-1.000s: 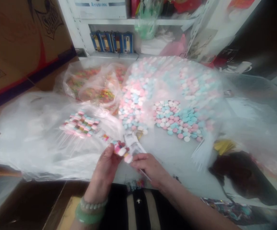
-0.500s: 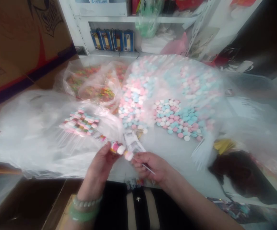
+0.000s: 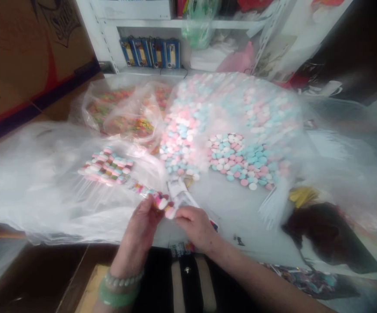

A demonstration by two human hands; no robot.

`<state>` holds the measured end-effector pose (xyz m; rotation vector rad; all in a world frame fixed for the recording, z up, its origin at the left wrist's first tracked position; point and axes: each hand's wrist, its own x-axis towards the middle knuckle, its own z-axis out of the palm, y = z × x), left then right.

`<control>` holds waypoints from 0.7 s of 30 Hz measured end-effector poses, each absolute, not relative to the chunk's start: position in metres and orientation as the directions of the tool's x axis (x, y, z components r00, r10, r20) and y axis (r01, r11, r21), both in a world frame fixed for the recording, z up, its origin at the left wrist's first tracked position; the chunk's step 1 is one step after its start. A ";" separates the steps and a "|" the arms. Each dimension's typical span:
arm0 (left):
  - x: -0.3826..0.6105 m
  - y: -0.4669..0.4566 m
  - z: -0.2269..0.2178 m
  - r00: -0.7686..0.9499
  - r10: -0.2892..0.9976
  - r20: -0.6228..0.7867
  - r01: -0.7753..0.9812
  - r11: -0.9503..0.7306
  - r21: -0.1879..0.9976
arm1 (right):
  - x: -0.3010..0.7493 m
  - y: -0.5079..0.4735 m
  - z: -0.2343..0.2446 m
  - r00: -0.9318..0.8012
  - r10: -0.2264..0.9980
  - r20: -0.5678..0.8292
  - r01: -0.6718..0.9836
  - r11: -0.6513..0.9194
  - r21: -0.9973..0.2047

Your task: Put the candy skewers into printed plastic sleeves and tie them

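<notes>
Between my two hands lies a candy skewer (image 3: 163, 203), a row of pink, white and dark sweets with what looks like a clear printed wrapper at its far end. My left hand (image 3: 147, 219) is closed round its middle, thumb on top. At the near end, my right hand (image 3: 193, 224) is closed with its fingertips pinched at the last sweet; the stick is hidden behind the fingers. Just beyond the hands is a white printed packet (image 3: 180, 193). To the left, several finished-looking candy skewers (image 3: 108, 165) lie side by side on clear plastic, sticks toward me.
A large clear bag of pink, white and blue sweets (image 3: 230, 156) spills onto the table. Behind left lies a bag of orange and green sweets (image 3: 123, 108). White sticks (image 3: 271, 206), yellow strips (image 3: 302, 195) and a dark object (image 3: 332, 237) lie right. Shelves (image 3: 188, 24) stand behind.
My right hand has turned over so its back faces up, and the white stick that showed under it is now hidden. My left hand keeps its hold on the skewer.
</notes>
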<state>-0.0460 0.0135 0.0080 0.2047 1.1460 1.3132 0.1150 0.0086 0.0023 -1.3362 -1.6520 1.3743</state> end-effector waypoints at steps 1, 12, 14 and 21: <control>-0.046 0.014 0.008 -0.172 0.820 -0.546 -0.650 0.321 0.688 | 0.115 0.008 -0.001 -0.314 0.944 -0.096 0.358 0.024 -0.934; -0.034 0.010 0.005 -0.179 0.850 -0.495 -0.656 0.272 0.704 | 0.115 0.006 -0.002 -0.317 0.948 -0.028 0.391 0.103 -0.914; -0.034 0.010 0.005 -0.138 0.857 -0.497 -0.646 0.303 0.701 | 0.116 0.008 0.001 -0.315 0.941 -0.124 0.332 -0.013 -0.943; -0.051 0.015 0.010 -0.082 0.852 -0.517 -0.659 0.343 0.669 | 0.118 0.007 0.001 -0.288 0.954 -0.084 0.331 0.016 -0.943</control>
